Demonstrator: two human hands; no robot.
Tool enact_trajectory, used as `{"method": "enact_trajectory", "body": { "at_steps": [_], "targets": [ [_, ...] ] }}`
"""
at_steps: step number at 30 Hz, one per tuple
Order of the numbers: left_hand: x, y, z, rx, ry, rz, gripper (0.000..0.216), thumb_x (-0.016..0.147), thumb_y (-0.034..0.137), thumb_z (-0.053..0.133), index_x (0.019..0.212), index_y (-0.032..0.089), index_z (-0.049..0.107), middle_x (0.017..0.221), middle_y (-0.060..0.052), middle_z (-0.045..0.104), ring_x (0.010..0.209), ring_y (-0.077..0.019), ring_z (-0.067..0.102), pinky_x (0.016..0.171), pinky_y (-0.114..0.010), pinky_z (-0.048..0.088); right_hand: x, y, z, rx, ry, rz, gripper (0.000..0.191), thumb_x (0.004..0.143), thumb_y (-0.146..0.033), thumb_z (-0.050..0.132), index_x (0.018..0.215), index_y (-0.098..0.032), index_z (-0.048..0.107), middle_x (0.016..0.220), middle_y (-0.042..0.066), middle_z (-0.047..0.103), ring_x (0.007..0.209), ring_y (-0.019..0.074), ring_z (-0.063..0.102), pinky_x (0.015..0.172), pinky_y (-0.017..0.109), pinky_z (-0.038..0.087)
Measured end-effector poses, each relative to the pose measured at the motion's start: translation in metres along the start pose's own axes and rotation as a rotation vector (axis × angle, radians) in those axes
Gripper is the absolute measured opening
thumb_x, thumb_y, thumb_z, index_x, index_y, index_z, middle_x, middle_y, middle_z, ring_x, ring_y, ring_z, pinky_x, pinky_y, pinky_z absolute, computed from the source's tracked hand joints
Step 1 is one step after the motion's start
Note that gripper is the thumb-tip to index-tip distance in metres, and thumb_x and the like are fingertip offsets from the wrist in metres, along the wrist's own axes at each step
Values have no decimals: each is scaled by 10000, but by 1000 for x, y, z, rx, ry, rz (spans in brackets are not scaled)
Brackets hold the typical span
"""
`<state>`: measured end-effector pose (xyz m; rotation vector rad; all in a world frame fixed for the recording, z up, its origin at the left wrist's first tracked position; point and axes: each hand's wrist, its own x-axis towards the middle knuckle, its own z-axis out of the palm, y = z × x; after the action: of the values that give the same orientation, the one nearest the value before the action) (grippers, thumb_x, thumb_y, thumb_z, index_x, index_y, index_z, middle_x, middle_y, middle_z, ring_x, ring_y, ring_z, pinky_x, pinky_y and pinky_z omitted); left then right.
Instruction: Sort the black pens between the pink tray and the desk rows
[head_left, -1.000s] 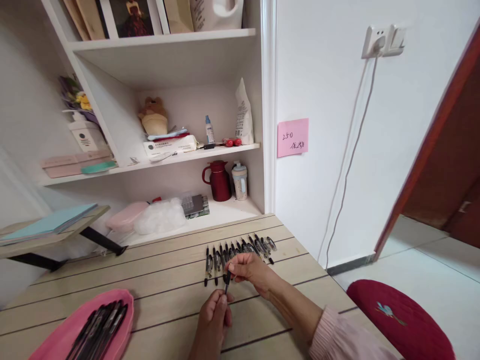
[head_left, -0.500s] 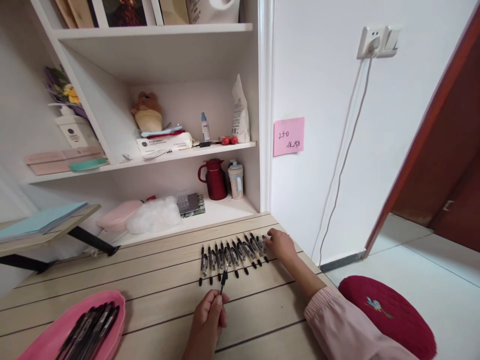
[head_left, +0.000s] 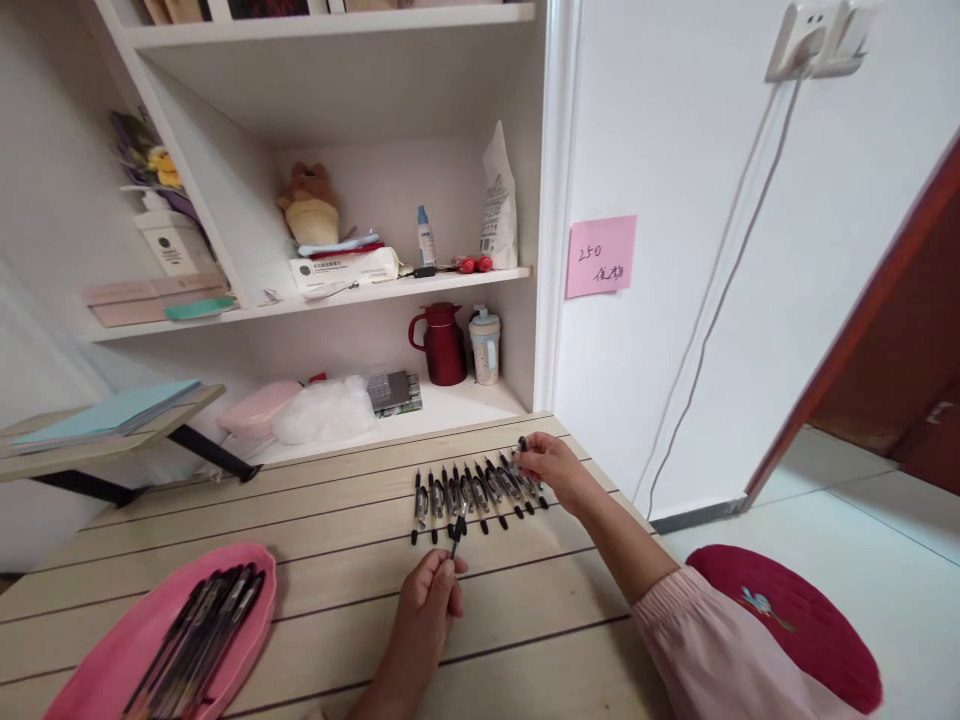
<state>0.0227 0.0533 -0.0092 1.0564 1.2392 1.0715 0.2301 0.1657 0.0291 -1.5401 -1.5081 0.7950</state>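
Desk (head_left: 315, 590) of pale planks carries a pink tray (head_left: 97, 665) of pens at its near left corner and a row of pens (head_left: 476, 490) toward its far right edge. Right hand (head_left: 551, 465) — fingers pinched on the row's rightmost pen. Left hand (head_left: 427, 615) — fingers clamped on a black pen (head_left: 455, 540).

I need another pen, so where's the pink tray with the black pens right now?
In the head view the pink tray sits at the table's near left corner, left of the left hand and well apart from the row of pens.
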Motion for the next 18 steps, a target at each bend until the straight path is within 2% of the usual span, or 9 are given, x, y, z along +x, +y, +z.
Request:
{"method": "enact_trajectory", "body": {
  "at_steps": [2, 5, 10, 18],
  "targets": [
    [2, 3, -2, 9, 8, -16, 391, 657, 539, 520, 780, 168, 521, 430, 81, 404, 317, -28, 203, 339, -157, 98, -12, -18, 16, 475, -146, -57, 232, 678, -305, 578, 868, -184, 523, 585, -44, 509, 531, 108, 524, 461, 209, 354],
    [7, 5, -4, 20, 27, 16, 369, 674, 518, 514, 776, 163, 526, 455, 75, 417, 340, -31, 228, 348, -155, 125, -28, -39, 36, 740, -230, -79, 264, 632, -317, 642, 836, -181, 544, 566, -59, 474, 517, 83, 502, 447, 188, 340],
    [14, 4, -5, 47, 37, 96, 348, 708, 484, 497, 786, 148, 544, 464, 65, 417, 391, -47, 277, 377, -154, 180, -34, -47, 48, 821, -226, -31, 258, 637, -359, 643, 792, -174, 553, 611, -44, 502, 516, 63, 486, 444, 175, 338],
    [12, 2, -4, 70, 9, 93, 330, 732, 464, 477, 819, 149, 528, 457, 73, 417, 351, -40, 243, 354, -160, 147, -43, -39, 61, 663, -449, -5, 200, 644, -330, 626, 718, -162, 547, 513, -60, 488, 451, 62, 451, 421, 175, 314]
  ]
}}
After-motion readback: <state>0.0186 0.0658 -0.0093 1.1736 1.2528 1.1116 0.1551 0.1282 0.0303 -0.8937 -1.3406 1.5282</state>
